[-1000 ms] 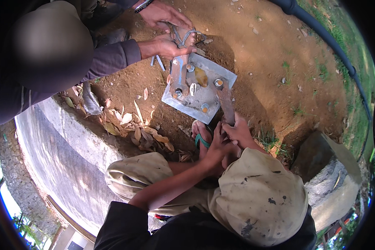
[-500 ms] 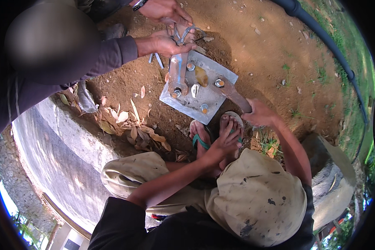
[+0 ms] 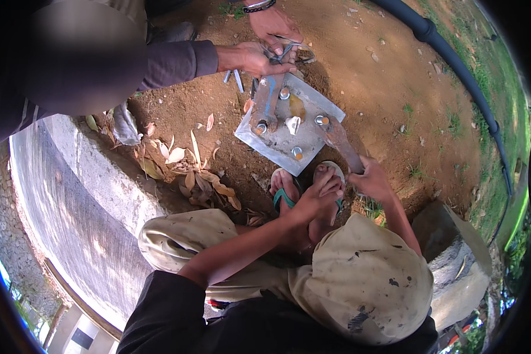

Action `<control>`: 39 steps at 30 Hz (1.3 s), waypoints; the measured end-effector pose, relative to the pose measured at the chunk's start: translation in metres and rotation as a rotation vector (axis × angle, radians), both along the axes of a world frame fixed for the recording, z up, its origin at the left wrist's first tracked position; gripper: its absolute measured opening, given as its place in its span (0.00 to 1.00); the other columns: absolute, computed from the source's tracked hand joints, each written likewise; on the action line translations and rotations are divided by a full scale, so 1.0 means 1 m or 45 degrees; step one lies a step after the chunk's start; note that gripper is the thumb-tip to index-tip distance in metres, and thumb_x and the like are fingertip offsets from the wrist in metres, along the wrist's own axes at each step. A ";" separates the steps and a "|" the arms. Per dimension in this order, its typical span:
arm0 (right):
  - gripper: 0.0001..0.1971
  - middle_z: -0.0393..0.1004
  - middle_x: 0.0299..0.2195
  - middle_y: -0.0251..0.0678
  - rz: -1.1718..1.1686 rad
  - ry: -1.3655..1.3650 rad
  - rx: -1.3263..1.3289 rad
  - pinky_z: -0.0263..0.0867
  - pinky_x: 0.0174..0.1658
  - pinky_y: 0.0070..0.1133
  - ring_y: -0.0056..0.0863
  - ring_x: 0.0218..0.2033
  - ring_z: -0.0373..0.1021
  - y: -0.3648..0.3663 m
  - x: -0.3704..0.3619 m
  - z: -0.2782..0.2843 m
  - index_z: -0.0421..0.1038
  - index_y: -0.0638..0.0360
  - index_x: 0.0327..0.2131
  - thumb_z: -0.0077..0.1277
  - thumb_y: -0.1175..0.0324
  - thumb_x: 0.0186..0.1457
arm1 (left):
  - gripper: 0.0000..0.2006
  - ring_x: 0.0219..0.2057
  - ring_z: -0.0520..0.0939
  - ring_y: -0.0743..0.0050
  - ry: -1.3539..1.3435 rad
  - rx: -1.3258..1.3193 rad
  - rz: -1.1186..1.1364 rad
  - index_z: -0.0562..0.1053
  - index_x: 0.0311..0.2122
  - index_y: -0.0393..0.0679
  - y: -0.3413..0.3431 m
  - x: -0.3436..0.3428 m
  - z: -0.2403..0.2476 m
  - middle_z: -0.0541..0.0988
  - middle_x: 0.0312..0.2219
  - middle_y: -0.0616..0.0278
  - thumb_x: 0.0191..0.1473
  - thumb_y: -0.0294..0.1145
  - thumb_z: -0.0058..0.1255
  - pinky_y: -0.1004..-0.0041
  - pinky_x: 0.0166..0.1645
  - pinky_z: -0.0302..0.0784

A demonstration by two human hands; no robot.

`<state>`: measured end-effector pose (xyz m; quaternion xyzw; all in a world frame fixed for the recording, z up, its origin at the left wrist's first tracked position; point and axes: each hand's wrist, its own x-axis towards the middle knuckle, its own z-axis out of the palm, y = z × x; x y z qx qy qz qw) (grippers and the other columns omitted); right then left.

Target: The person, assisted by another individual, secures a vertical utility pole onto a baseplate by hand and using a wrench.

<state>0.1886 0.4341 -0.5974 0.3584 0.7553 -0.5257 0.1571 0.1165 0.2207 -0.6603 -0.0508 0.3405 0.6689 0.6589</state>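
Wrench (image 3: 340, 140), rusty, lies low over the metal plate (image 3: 277, 147), its head at the right-hand bolt (image 3: 321, 120) and its handle slanting off past the plate's edge, down and to the right. Right hand (image 3: 371, 178) is closed around the handle's free end. Compared with 1.0 s earlier, the handle has swung out to the right; then it pointed nearly straight toward the person, with both hands close together by its end. Left hand (image 3: 320, 197) is now well apart from the wrench, above the right foot (image 3: 324, 171), fingers loosely extended, nothing seen in it; cannot tell whether it touches the foot. Against 0.5 s earlier: both hands keep about the same placement and the handle much the same slant. Second wrench (image 3: 269, 100), blue-marked, keeps its place with its near end at the left-hand bolt (image 3: 261, 127). Co-worker's hands (image 3: 255, 59) remain by its far end, around grey straps (image 3: 281, 54); exact grip cannot be told. On the plate, brown leaf (image 3: 297, 106) lies as before; small white scrap (image 3: 293, 124) shows a broader side than 1.0 s earlier.
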 end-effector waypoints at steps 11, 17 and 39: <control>0.12 0.76 0.30 0.34 -0.558 0.215 -0.224 0.72 0.37 0.26 0.25 0.32 0.74 -0.100 -0.009 -0.039 0.73 0.64 0.42 0.57 0.70 0.56 | 0.34 0.60 0.71 0.65 0.501 -0.241 -0.040 0.59 0.69 0.37 0.008 -0.020 0.022 0.72 0.56 0.55 0.60 0.27 0.59 0.68 0.66 0.64; 0.13 0.78 0.31 0.39 -0.334 0.068 -0.170 0.73 0.41 0.28 0.28 0.35 0.76 -0.072 -0.012 -0.035 0.73 0.64 0.42 0.59 0.69 0.54 | 0.35 0.64 0.69 0.65 0.645 -0.104 0.094 0.58 0.70 0.36 0.003 -0.007 -0.002 0.70 0.61 0.51 0.61 0.26 0.58 0.67 0.68 0.64; 0.15 0.79 0.32 0.37 -0.366 0.073 -0.258 0.73 0.39 0.28 0.25 0.33 0.75 -0.067 -0.006 -0.050 0.73 0.65 0.42 0.61 0.70 0.51 | 0.34 0.59 0.73 0.68 0.628 -0.136 0.152 0.56 0.71 0.37 0.007 -0.001 0.001 0.69 0.61 0.55 0.63 0.24 0.54 0.67 0.64 0.68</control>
